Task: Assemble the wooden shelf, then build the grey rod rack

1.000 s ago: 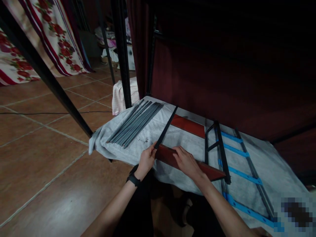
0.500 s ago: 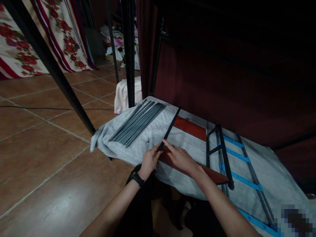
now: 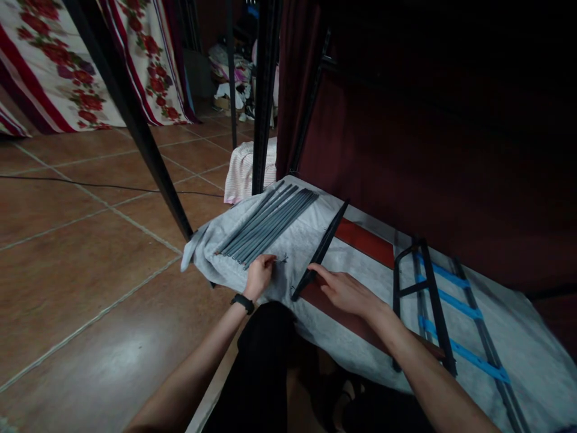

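Note:
My left hand (image 3: 259, 275) reaches to a small metal screw (image 3: 283, 260) lying on the grey cloth (image 3: 297, 240), fingers curled over it beside a bundle of grey rods (image 3: 267, 221). My right hand (image 3: 343, 291) rests with fingers stretched on a black metal bar (image 3: 321, 251) and on the reddish wooden board (image 3: 356, 322) under it. The bar lies slanted across the board's end.
A second reddish board (image 3: 366, 242) lies further back. A black frame with blue straps (image 3: 444, 300) lies on the cloth at the right. Black metal posts (image 3: 264, 96) stand behind, a dark red curtain (image 3: 406, 150) at the right, tiled floor (image 3: 76, 252) at the left.
My left hand let go of the black bar's end and moved left to the small screw by the rods. My right hand stayed on the bar and board. The camera turned.

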A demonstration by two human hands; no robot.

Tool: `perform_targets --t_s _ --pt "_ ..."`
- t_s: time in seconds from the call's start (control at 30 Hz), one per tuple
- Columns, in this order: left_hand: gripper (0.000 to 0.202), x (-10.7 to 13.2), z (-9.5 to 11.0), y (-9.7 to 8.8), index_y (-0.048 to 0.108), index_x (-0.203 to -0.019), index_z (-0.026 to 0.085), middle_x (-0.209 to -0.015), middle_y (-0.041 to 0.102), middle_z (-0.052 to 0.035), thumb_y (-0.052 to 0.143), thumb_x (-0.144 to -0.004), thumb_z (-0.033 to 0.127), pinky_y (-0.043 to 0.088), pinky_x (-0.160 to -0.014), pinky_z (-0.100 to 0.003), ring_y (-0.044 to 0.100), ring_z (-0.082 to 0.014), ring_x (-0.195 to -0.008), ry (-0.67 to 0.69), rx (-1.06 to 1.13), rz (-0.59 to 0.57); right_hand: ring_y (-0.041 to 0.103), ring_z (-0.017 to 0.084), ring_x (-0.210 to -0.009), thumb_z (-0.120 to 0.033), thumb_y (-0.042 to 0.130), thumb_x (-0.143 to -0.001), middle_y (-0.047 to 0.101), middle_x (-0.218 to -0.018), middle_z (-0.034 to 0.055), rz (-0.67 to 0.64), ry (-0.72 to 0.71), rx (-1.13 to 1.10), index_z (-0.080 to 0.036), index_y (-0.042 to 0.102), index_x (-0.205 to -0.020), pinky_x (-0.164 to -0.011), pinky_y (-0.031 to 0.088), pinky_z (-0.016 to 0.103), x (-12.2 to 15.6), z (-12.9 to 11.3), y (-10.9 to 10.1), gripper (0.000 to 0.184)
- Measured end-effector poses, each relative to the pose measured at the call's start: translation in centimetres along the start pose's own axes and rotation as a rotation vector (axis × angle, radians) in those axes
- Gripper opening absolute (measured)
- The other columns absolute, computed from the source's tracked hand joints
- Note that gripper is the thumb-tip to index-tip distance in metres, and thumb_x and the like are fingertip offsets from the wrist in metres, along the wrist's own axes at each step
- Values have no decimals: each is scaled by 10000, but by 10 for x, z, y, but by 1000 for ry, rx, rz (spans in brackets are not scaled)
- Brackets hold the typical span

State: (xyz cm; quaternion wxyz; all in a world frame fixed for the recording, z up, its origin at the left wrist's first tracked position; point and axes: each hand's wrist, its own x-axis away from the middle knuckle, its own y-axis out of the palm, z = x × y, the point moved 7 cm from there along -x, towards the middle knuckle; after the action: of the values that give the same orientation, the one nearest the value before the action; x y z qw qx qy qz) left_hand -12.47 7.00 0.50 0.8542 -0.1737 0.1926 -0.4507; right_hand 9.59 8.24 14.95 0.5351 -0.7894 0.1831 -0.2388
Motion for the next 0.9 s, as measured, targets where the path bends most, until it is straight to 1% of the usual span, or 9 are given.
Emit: perform_targets --t_s 0.07,0.2,0.3,0.4,0.47,0.57,0.63,0.77,0.9 --pt "299 -15 4 7 720 -976 140 -988 691 -110 449 -850 140 495 -880 -348 628 -213 -924 112 -112 -71 672 203 -973 -117 429 -854 703 -1116 23 -1 -2 -1 -306 336 -1459 -828 461 293 0 0 1 641" --pt "316 -28 15 15 712 -956 124 -968 650 -119 411 -859 111 470 -899 -346 584 -210 -931 202 -255 -131 664 209 -1009 -125 408 -868 689 -1155 37 -3 -7 17 -297 304 -1478 -846 463 304 0 0 3 642" --pt "320 -20 28 16 704 -979 130 -1002 622 -121 414 -849 94 455 -923 -359 551 -220 -989 311 -255 -158 662 200 -1015 -130 413 -869 681 -1177 28 -6 -2 16 -304 300 -1480 -853 465 301 0 1 4 646" --pt "309 -2 34 19 698 -1015 163 -1030 605 -107 434 -861 119 453 -922 -347 544 -215 -1009 412 -201 -257 661 202 -1021 -125 422 -862 692 -1152 20 -15 2 4 -309 304 -1478 -855 467 303 -1 1 4 654" --pt "328 4 26 18 691 -1033 157 -1004 593 -111 417 -860 107 455 -908 -346 545 -212 -973 372 -233 -264 663 205 -1019 -121 430 -856 700 -1130 16 -17 8 -1 -314 308 -1475 -854 467 305 -1 2 4 659" --pt "376 3 10 12 660 -1102 134 -973 572 -118 386 -851 74 444 -905 -358 526 -218 -939 274 -343 -197 671 210 -992 -129 424 -863 706 -1108 15 -16 17 10 -320 309 -1474 -844 470 310 -2 2 4 651" --pt "383 -1 6 14 642 -1132 137 -979 563 -115 387 -853 72 433 -912 -351 514 -216 -940 264 -391 -206 672 212 -986 -136 416 -870 706 -1104 19 -13 16 22 -315 307 -1476 -843 471 314 -1 2 4 641" --pt "372 -11 9 20 629 -1117 148 -979 553 -103 352 -881 73 429 -870 -311 519 -198 -924 251 -465 -278 664 214 -1007 -131 411 -871 697 -1131 23 -3 13 22 -316 313 -1472 -854 467 316 -1 2 4 636" --pt "304 -20 17 25 621 -1060 160 -977 554 -107 349 -927 135 435 -788 -297 533 -203 -906 240 -555 -331 663 212 -1008 -128 411 -868 699 -1119 23 -9 12 30 -312 313 -1471 -855 466 316 -1 1 4 638"
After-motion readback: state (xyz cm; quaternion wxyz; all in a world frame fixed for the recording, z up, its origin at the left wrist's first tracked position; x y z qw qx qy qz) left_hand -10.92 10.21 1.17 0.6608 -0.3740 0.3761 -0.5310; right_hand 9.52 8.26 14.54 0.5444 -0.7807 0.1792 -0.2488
